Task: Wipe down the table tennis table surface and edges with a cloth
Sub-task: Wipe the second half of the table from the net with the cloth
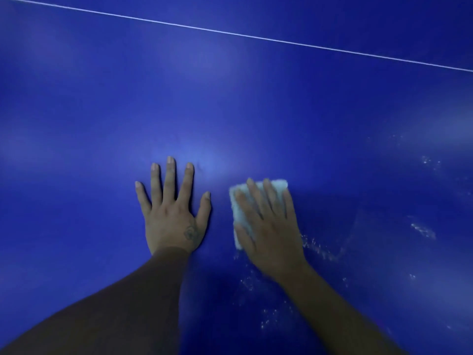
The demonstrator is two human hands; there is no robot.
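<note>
I am pressing the cloth [279,186] flat under my right hand [268,226]; my left hand [171,216] is resting spread beside it, and specks [422,229] are lying rightward.

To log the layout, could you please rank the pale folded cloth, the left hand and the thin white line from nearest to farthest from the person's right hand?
1. The pale folded cloth, directly under the right hand, pressed onto the blue table.
2. The left hand, flat on the table just to its left.
3. The thin white line, far across the top.
</note>
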